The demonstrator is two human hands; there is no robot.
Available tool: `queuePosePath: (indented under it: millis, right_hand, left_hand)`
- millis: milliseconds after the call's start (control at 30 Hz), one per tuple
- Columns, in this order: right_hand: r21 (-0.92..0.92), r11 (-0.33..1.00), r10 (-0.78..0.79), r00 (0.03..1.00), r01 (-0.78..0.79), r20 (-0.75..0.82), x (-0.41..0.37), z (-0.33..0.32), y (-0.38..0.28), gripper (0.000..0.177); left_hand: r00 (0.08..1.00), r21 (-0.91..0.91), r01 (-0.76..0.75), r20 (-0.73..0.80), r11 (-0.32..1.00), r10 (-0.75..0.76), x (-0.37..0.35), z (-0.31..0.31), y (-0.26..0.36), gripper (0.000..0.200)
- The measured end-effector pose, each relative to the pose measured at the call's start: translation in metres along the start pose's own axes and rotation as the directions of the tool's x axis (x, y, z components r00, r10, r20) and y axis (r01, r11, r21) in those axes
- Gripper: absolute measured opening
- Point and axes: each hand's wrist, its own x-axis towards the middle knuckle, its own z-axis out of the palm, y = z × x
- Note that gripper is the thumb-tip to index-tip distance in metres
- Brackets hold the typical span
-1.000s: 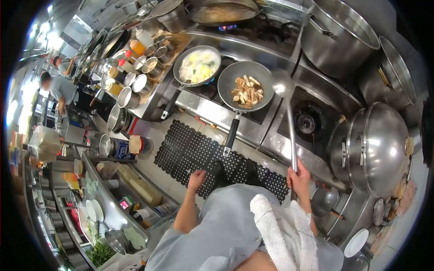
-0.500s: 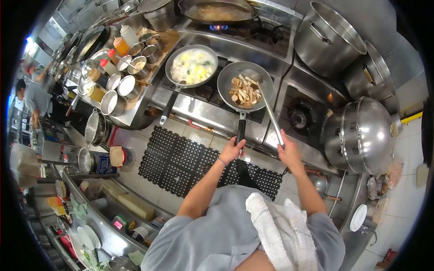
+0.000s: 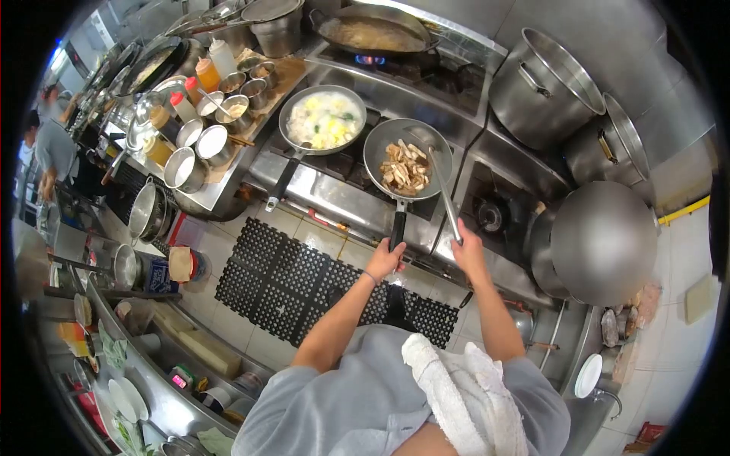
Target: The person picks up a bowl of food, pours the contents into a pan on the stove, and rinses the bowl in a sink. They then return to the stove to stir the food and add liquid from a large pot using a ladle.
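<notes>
My left hand (image 3: 386, 260) is closed round the black handle of a grey frying pan (image 3: 374, 173). Sliced mushrooms (image 3: 405, 168), browned in places, lie in this pan. In my right hand (image 3: 467, 247) is the handle of a long metal ladle (image 3: 445, 188), its bowl inside the pan at the right of the mushrooms. To the left, a second pan (image 3: 320, 149) with a black handle holds pale, milky food (image 3: 323, 120) with yellow and green pieces; neither hand touches it.
A wide pan (image 3: 372, 32) sits over a blue flame at the back. Large pots (image 3: 544, 91) and a rounded steel vessel (image 3: 604, 243) stand at the right. Squeeze bottles (image 3: 207, 74) and small metal bowls (image 3: 185, 169) crowd the left counter. Another person (image 3: 55, 152) stands far left.
The mushrooms have shifted within the pan, and the ladle has turned, its bowl now nearer the right wall. The rounded vessel at the right looks tilted differently. Both hands keep their holds.
</notes>
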Motion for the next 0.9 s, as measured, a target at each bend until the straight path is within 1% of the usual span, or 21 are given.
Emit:
queuePosePath:
  millis: [33,133,167,267,367,467,500,600,700,800,833,900]
  right_hand:
    - [-0.04,0.998,0.055,0.995,-0.052,0.077,0.015,-0.006,-0.002,0.059]
    - [-0.111,0.993,-0.022,0.972,0.049,0.232,0.027,-0.023,0.002,0.06]
    - [-0.075,0.99,-0.097,0.957,0.122,0.273,0.023,-0.035,0.003,0.061]
    - [-0.087,0.993,-0.033,0.9,0.079,0.435,0.003,-0.09,-0.014,0.061]
    - [0.074,0.997,-0.034,0.911,0.004,0.41,-0.035,-0.126,-0.034,0.059]
    - [0.064,0.996,0.024,0.891,-0.059,0.453,-0.059,-0.136,-0.039,0.058]
    - [0.02,0.979,0.164,0.836,-0.205,0.523,-0.058,-0.139,-0.044,0.058]
    - [-0.057,0.99,0.142,0.891,-0.13,0.432,-0.047,-0.112,-0.024,0.058]
    - [-0.005,1.0,-0.004,0.978,0.005,0.209,-0.045,-0.067,0.011,0.059]
    - [0.069,0.992,0.1,0.988,-0.109,0.114,-0.035,-0.03,0.007,0.06]
    - [0.077,0.994,0.075,0.997,-0.077,0.032,-0.032,-0.013,0.009,0.058]
    - [0.145,0.987,0.073,0.997,-0.068,-0.028,-0.021,0.019,0.014,0.058]
  left_hand:
    - [1.0,0.002,-0.002,-0.013,1.0,0.002,-0.001,0.001,0.0,0.033]
    - [0.999,0.006,-0.006,-0.036,1.0,0.007,-0.002,0.003,-0.002,0.033]
    - [0.999,0.009,-0.001,-0.042,1.0,0.002,-0.001,0.003,-0.002,0.033]
    - [0.998,0.002,0.005,-0.068,1.0,-0.005,-0.003,0.006,0.002,0.03]
    - [0.996,-0.015,0.024,-0.08,1.0,-0.025,-0.004,0.009,-0.005,0.029]
    - [0.997,-0.019,0.033,-0.071,0.999,-0.035,0.0,0.011,-0.007,0.03]
    - [0.996,-0.014,0.044,-0.071,0.999,-0.045,-0.002,0.012,-0.007,0.03]
    - [0.996,-0.031,0.059,-0.068,0.998,-0.062,-0.004,0.015,-0.006,0.029]
    - [0.998,-0.04,0.039,-0.055,0.998,-0.042,-0.001,0.014,-0.008,0.03]
    - [0.997,-0.021,0.04,-0.062,0.999,-0.041,-0.002,0.013,-0.008,0.03]
    - [0.998,-0.015,0.039,-0.057,0.999,-0.039,-0.003,0.013,-0.007,0.031]
    - [0.998,-0.002,0.035,-0.044,0.999,-0.035,-0.002,0.012,-0.007,0.031]
